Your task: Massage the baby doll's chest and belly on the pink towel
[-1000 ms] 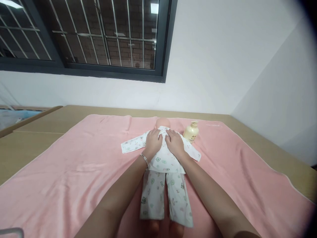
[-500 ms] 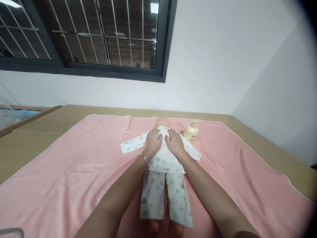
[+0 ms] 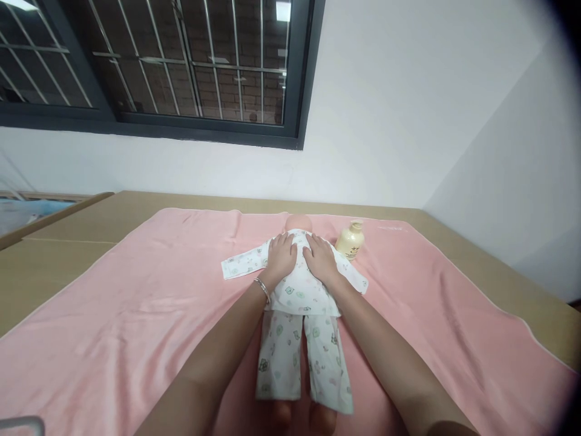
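A baby doll (image 3: 302, 293) in white printed pyjamas lies on a pink blanket (image 3: 136, 284), its bald head (image 3: 298, 222) at the far end and its feet towards me. My left hand (image 3: 281, 254) rests flat on the left side of its upper back or chest; which side of the doll faces up I cannot tell. On the opposite side my right hand (image 3: 320, 259) lies flat in the same way, fingers pointing at the head. Both thumbs point inward, with a strip of printed top between them. A silver bangle circles my left wrist.
A cream pump bottle (image 3: 350, 240) stands on the blanket just right of the doll's shoulder. The blanket covers a tan tabletop (image 3: 72, 221) set against a white wall. Above it is a dark-framed window (image 3: 195, 72) with bars. A grey curved bar (image 3: 22, 422) shows at the lower left.
My left hand has shifted very slightly up towards the doll's shoulder. The right hand, the doll and the bottle look the same.
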The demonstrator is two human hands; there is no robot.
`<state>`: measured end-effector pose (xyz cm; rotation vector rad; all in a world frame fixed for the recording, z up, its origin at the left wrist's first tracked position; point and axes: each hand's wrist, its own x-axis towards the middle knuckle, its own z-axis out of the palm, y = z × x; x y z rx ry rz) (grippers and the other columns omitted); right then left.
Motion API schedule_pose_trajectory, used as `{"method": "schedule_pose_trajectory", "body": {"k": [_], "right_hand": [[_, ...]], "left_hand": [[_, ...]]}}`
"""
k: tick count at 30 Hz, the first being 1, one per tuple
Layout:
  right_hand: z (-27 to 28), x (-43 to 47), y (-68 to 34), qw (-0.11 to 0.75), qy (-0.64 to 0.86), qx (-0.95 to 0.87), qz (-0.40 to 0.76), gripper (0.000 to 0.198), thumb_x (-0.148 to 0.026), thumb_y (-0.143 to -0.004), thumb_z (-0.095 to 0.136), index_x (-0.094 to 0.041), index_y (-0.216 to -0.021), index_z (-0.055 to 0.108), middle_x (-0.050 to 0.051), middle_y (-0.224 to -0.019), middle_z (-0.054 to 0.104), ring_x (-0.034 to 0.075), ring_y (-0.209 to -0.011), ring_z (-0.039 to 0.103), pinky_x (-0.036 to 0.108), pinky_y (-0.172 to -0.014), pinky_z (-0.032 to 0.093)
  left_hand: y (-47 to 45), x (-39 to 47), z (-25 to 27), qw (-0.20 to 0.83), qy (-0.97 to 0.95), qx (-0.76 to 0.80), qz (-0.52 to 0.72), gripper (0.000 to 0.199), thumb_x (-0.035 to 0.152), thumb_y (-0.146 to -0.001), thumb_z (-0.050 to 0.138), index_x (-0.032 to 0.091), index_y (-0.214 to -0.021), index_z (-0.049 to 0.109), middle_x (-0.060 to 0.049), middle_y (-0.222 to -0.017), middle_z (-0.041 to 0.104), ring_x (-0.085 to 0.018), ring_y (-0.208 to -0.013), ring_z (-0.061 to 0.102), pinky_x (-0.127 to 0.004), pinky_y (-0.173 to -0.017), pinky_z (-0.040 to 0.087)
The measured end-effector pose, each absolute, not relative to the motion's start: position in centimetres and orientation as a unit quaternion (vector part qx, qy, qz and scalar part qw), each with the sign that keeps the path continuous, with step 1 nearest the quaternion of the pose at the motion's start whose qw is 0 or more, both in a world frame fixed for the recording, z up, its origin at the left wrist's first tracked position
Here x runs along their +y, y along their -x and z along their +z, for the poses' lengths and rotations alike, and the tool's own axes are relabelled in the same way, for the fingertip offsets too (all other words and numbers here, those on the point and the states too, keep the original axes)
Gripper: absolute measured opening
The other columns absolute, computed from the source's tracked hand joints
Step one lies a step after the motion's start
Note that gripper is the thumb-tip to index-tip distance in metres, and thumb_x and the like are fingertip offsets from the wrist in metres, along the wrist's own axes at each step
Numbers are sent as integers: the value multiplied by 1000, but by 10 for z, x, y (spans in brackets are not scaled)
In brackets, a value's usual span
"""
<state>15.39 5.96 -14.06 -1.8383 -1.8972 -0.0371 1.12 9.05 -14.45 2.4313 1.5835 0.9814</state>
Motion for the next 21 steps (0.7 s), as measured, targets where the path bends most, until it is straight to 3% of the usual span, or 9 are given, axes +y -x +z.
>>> {"method": "schedule_pose_trajectory", "body": {"k": [6, 14, 21], "right_hand": [[-140, 59, -154, 257, 673, -693, -13, 51, -32, -98, 34, -18, -146, 43, 12, -151, 42, 27, -139, 38, 44, -115, 26], [-134, 51, -149, 262, 660, -701, -62, 46, -28, -97, 35, -16, -139, 52, 13, -141, 53, 27, -132, 45, 41, -110, 31], [-132, 44, -144, 267, 680, -677, -90, 42, -32, -97, 36, -16, -127, 62, 13, -129, 62, 27, -123, 52, 37, -104, 36]], "left_hand": [[-11, 90, -142, 43, -794, 492, 355, 36, 23, -96, 41, 21, -124, 64, -9, -133, 60, -27, -127, 50, -48, -111, 36], [-13, 87, -145, 47, -763, 490, 419, 26, 21, -91, 52, 20, -105, 73, -9, -123, 67, -25, -120, 58, -42, -107, 43], [-15, 83, -147, 47, -735, 530, 420, 29, 24, -91, 50, 15, -110, 70, -12, -127, 65, -27, -124, 55, -42, -109, 42]]}}
